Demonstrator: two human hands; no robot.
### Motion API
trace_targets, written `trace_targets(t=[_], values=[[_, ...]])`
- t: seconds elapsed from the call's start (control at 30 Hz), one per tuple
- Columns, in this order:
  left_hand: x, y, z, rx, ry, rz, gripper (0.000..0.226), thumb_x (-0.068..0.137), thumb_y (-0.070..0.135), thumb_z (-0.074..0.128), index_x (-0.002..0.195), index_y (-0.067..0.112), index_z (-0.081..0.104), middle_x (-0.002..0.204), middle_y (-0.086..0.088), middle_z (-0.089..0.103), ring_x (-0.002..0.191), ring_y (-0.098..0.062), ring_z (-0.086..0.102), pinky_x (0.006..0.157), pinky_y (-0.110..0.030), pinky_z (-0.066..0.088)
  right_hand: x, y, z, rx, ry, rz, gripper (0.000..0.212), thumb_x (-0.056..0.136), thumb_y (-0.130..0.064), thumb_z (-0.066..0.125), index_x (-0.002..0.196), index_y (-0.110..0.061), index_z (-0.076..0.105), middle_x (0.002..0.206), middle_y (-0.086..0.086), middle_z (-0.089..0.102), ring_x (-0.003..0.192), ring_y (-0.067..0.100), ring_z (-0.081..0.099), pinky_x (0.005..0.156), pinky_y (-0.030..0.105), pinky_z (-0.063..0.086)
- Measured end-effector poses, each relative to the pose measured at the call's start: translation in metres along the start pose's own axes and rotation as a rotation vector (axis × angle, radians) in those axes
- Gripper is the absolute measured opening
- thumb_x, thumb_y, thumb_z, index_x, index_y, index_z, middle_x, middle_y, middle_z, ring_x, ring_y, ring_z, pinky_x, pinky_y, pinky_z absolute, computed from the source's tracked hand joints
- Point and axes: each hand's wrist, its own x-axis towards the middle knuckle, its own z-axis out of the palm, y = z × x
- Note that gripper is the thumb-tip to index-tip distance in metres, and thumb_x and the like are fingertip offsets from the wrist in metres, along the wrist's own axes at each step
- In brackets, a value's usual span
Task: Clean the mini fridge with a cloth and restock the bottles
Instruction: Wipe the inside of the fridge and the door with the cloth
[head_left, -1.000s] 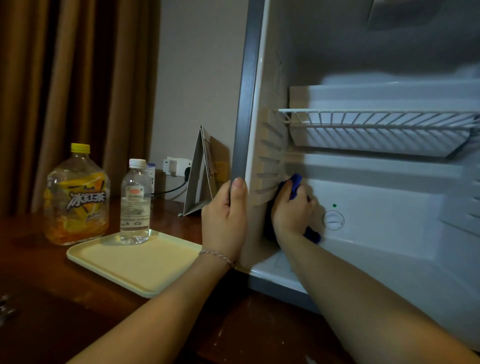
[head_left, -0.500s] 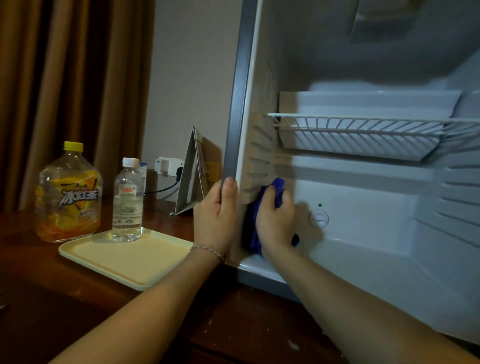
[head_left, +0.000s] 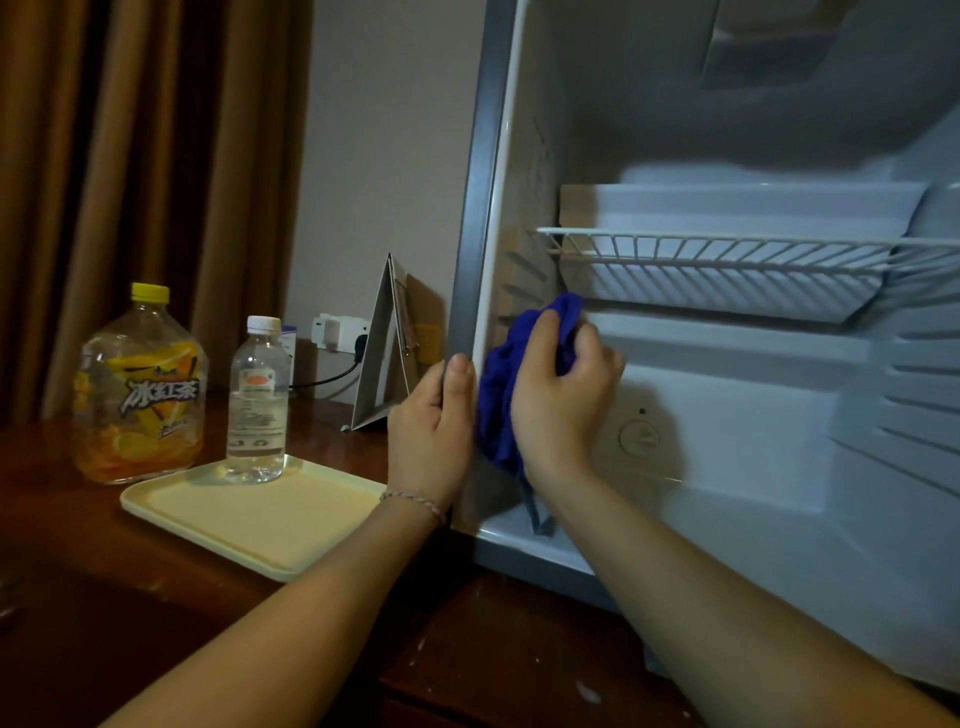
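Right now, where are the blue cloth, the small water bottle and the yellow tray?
blue cloth (head_left: 500, 387), head view, bunched middle fold.
small water bottle (head_left: 258, 400), head view, labelled body.
yellow tray (head_left: 291, 519), head view, bare flat centre.

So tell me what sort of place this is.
Probably a hotel room. A mini fridge stands on a dark wooden counter beside a cream serving tray holding a water bottle, with a folded tent card and heavy brown curtains behind.

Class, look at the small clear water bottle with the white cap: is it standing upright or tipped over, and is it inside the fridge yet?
Upright and outside: the water bottle stands cap-up on the cream tray beside the fridge.
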Motion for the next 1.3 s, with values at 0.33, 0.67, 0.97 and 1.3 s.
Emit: trace_targets(t=[0.33, 0.67, 0.97, 1.3], values=[[-0.001, 0.001, 0.002, -0.010, 0.018, -0.001, 0.037, 0.102, 0.036, 0.039, 0.070, 0.024, 0.053, 0.056, 0.015, 0.054, 0.051, 0.000, 0.049, 0.051, -0.010, 0.038, 0.003, 0.031, 0.029, -0.101, 0.092, -0.109, 0.033, 0.099, -0.047, 0.047, 0.092, -0.018, 0.062, 0.115, 0.010, 0.049, 0.099, 0.031, 0.056, 0.076, 0.035, 0.048], [-0.002, 0.001, 0.002, 0.046, 0.044, 0.030, 0.040, 0.102, 0.036, 0.039, 0.064, 0.026, 0.044, 0.055, 0.015, 0.050, 0.052, 0.000, 0.048, 0.053, -0.010, 0.037, 0.037, 0.055, 0.031, -0.205, 0.029, 0.118, 0.041, 0.103, -0.044, 0.044, 0.118, -0.010, 0.064, 0.126, 0.019, 0.047, 0.111, 0.039, 0.050, 0.081, 0.031, 0.033], [-0.002, 0.001, 0.001, 0.031, 0.025, 0.038, 0.040, 0.096, 0.049, 0.034, 0.065, 0.026, 0.046, 0.057, 0.014, 0.051, 0.052, -0.001, 0.047, 0.052, -0.011, 0.036, 0.021, 0.046, 0.013, -0.076, -0.081, 0.108, 0.030, 0.100, -0.048, 0.048, 0.081, -0.026, 0.053, 0.103, 0.011, 0.055, 0.083, 0.019, 0.055, 0.074, 0.032, 0.040], [-0.001, 0.001, 0.001, 0.006, 0.010, 0.002, 0.043, 0.096, 0.052, 0.033, 0.068, 0.024, 0.052, 0.058, 0.014, 0.054, 0.052, -0.001, 0.049, 0.053, -0.012, 0.038, -0.009, 0.024, 0.006, -0.034, -0.033, -0.130, 0.023, 0.099, -0.029, 0.060, 0.078, -0.024, 0.051, 0.096, -0.004, 0.042, 0.079, -0.017, 0.048, 0.069, -0.001, 0.034]])
